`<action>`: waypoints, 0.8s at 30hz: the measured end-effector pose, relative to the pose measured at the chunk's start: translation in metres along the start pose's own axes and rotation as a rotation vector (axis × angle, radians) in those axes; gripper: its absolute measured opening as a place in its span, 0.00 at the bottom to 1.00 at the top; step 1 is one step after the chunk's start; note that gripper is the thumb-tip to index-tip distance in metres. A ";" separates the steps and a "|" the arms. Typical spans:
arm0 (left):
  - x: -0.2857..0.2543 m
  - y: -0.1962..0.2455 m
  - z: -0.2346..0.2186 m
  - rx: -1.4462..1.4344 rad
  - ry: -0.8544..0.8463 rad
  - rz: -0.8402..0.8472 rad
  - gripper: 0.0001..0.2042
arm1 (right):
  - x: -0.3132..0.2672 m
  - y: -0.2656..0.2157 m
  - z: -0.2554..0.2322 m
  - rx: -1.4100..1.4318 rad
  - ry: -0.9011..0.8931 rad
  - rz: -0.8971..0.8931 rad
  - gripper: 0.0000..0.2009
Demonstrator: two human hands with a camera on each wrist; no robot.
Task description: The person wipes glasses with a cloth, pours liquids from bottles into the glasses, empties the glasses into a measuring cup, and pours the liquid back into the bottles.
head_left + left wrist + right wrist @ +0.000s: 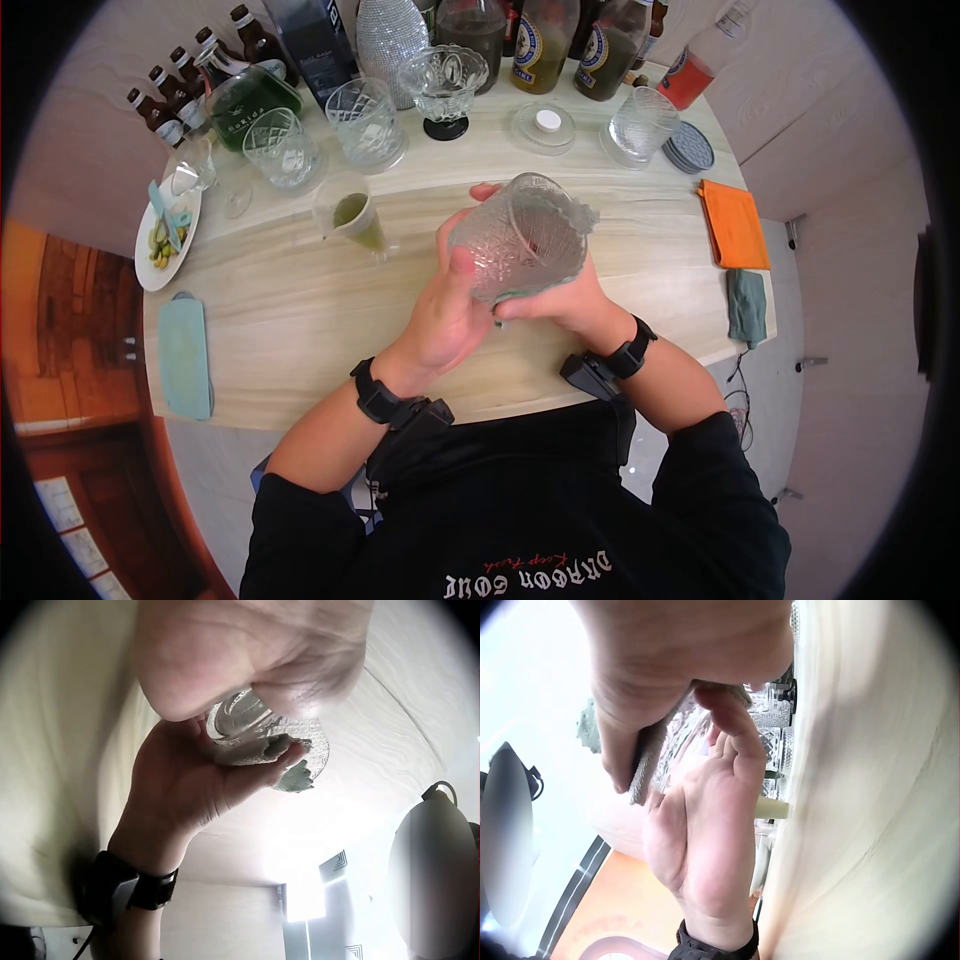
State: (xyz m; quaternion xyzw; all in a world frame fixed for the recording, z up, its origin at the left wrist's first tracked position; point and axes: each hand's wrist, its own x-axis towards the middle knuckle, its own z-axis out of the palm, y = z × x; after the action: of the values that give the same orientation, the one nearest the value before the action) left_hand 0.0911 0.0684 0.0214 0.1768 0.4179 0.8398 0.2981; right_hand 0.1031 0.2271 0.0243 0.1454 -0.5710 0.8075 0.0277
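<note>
Both hands are at a clear textured glass (500, 250), tilted above the middle of the table. My left hand (440, 315) holds it from the left, thumb against its side and fingers curled behind. At its right side, my right hand (575, 300) pinches a grey-green cloth (296, 777) over the glass's edge, with the thumb outside. The cloth's ragged border stands out past the rim in the head view. In the right wrist view, a folded part of the cloth (649, 765) lies under the right hand's fingers; some of those fingers are hidden.
A small measuring cup (358, 222) of green liquid stands left of the hands. Patterned glasses (366, 125), a footed bowl (444, 85) and several bottles line the back. A white plate (150, 262) lies left, an orange cloth (735, 225) and dark green cloth (746, 305) right.
</note>
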 end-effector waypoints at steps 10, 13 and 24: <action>0.000 -0.004 -0.001 0.074 0.003 0.108 0.35 | -0.005 -0.003 0.000 0.093 0.151 -0.015 0.52; 0.000 -0.004 -0.007 0.080 -0.032 0.070 0.34 | -0.004 -0.004 -0.001 0.124 0.131 -0.050 0.54; 0.002 -0.004 -0.021 -0.586 -0.364 -0.511 0.42 | -0.005 -0.011 -0.004 0.220 -0.179 0.076 0.54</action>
State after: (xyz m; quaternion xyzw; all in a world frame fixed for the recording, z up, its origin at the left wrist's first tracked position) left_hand 0.0790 0.0589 0.0061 0.1207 0.1324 0.7772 0.6032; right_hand 0.1091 0.2353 0.0318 0.1972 -0.4842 0.8495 -0.0701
